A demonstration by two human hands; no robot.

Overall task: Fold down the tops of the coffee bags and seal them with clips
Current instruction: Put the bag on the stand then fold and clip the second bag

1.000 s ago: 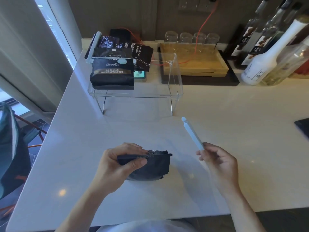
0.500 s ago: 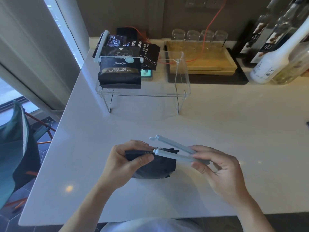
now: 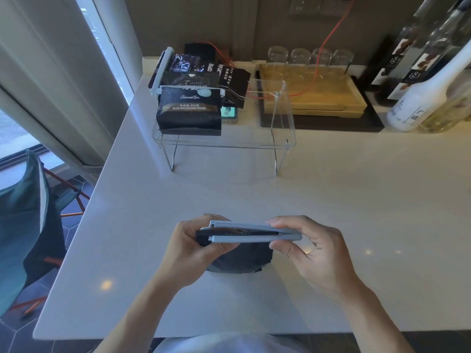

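You worked at a smooth, pale tabletop (image 3: pixel 331 200) with a faint sheen, set against a dark wall beside a bright window with pale curtains on your left. Toward the back stood a clear acrylic rack (image 3: pixel 224 146) on thin legs, carrying a glossy black coffee bag (image 3: pixel 190 110) already sealed with a white clip (image 3: pixel 191 89), with more dark bags (image 3: pixel 233 85) leaning behind it. Further right lay a shallow wooden tray (image 3: pixel 318 105) on a dark mat, upturned glasses (image 3: pixel 309 57) behind it, and tall bottles (image 3: pixel 428 93) at the far right. Near you, a small matte black coffee bag (image 3: pixel 239 258) stood on the tabletop. Your left hand (image 3: pixel 193 243) pinched its folded top at the left end. Your right hand (image 3: pixel 313 250) held a long, pale blue plastic clip (image 3: pixel 252 234) between thumb and fingers at its hinged end; its two straight bars straddled the fold, still slightly parted at the left tip.
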